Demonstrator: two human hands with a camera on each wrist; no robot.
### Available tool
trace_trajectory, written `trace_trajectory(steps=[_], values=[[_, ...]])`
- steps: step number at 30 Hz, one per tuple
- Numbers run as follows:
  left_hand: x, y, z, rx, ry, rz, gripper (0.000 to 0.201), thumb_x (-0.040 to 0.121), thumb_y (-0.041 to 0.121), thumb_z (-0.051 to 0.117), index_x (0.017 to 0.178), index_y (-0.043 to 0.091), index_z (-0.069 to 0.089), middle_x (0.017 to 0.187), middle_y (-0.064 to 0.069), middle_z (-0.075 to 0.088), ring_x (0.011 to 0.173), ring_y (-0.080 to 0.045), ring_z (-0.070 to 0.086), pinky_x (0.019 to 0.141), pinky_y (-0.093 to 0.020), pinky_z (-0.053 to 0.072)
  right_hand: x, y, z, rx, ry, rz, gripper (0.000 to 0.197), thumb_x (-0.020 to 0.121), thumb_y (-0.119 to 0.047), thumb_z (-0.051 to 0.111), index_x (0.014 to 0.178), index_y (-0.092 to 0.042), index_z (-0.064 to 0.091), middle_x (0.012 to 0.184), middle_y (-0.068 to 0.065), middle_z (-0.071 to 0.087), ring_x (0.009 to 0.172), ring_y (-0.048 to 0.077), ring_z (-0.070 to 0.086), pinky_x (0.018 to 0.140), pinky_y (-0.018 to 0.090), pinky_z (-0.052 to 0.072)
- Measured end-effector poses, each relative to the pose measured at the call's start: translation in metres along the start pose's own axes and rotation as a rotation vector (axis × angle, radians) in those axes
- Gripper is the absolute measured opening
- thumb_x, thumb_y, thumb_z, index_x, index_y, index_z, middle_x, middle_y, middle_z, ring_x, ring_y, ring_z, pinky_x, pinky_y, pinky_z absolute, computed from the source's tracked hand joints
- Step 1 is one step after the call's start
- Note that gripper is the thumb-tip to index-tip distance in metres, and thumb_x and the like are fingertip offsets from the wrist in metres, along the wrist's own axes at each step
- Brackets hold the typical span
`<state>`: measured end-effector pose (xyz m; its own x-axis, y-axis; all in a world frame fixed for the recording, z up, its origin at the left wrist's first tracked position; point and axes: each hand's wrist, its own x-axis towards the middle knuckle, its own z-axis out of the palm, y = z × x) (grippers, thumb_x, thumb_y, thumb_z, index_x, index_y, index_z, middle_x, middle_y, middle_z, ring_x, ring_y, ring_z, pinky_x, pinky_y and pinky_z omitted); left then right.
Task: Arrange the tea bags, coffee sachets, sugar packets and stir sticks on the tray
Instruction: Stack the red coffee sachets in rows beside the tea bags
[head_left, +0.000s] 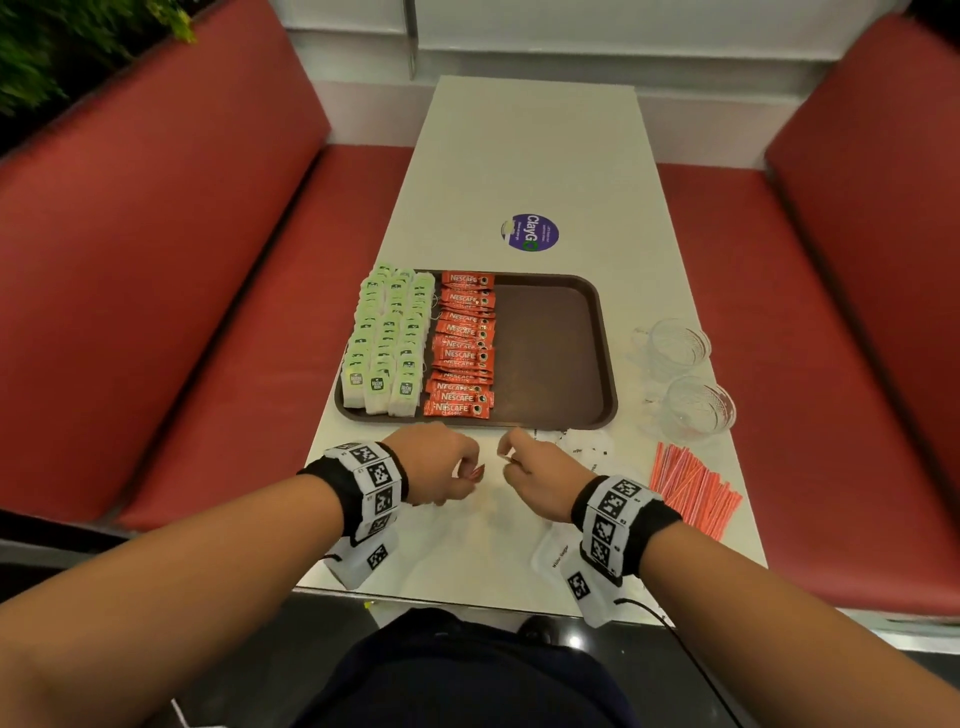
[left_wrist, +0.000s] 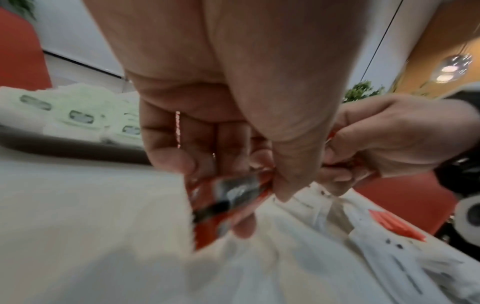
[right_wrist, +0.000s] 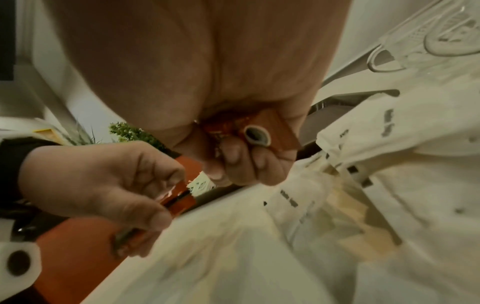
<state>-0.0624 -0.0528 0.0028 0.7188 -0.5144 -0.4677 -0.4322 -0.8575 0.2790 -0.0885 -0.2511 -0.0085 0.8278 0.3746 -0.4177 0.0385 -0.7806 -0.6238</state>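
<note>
Sachets: each hand, left hand (head_left: 434, 464) and right hand (head_left: 540, 475), has fingers curled round a red coffee sachet (left_wrist: 231, 197), just before the tray (head_left: 550, 353).
Handling: light, thin, probably slippery; pinch short ends.

Green tea bags (head_left: 387, 340) and red coffee sachets (head_left: 464, 345) rowed on tray's (head_left: 602, 358) left half

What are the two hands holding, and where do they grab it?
Each holds red coffee sachets: the left hand pinches one at its end, and the right hand grips another around its middle.
</note>
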Motion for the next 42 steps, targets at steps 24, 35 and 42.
trace_trajectory(steps=[24, 35, 42], values=[[0.013, -0.007, -0.034, -0.096, 0.477, 0.155, 0.032, 0.081, 0.056, 0.072, 0.092, 0.034, 0.053, 0.079, 0.018, 0.055, 0.064, 0.000, 0.049, 0.060, -0.021, 0.035, 0.020, -0.004, -0.053, 0.147, 0.196, -0.171, 0.016, 0.092, -0.020, 0.062, 0.082, -0.030, 0.054, 0.073, -0.010, 0.055, 0.064, 0.007, 0.049, 0.065, 0.027, 0.044], [0.027, -0.047, -0.030, -0.371, 0.528, 0.121, 0.009, 0.091, 0.039, 0.067, 0.094, 0.036, 0.075, 0.085, 0.021, 0.067, 0.081, -0.003, 0.057, 0.077, -0.032, 0.047, 0.038, -0.005, -0.055, 0.065, 0.199, -0.192, 0.035, 0.092, -0.019, 0.068, 0.070, -0.033, 0.045, 0.068, -0.014, 0.050, 0.061, -0.005, 0.049, 0.057, 0.010, 0.034], [0.046, -0.067, -0.038, -0.084, 0.454, -0.172, 0.014, 0.094, 0.043, 0.061, 0.101, 0.039, 0.073, 0.089, 0.016, 0.065, 0.101, -0.016, 0.050, 0.091, -0.039, 0.033, 0.049, 0.006, -0.060, 0.137, 0.206, 0.007, 0.005, 0.097, -0.015, 0.049, 0.102, -0.016, 0.047, 0.083, 0.001, 0.057, 0.065, 0.014, 0.052, 0.057, 0.023, 0.043]])
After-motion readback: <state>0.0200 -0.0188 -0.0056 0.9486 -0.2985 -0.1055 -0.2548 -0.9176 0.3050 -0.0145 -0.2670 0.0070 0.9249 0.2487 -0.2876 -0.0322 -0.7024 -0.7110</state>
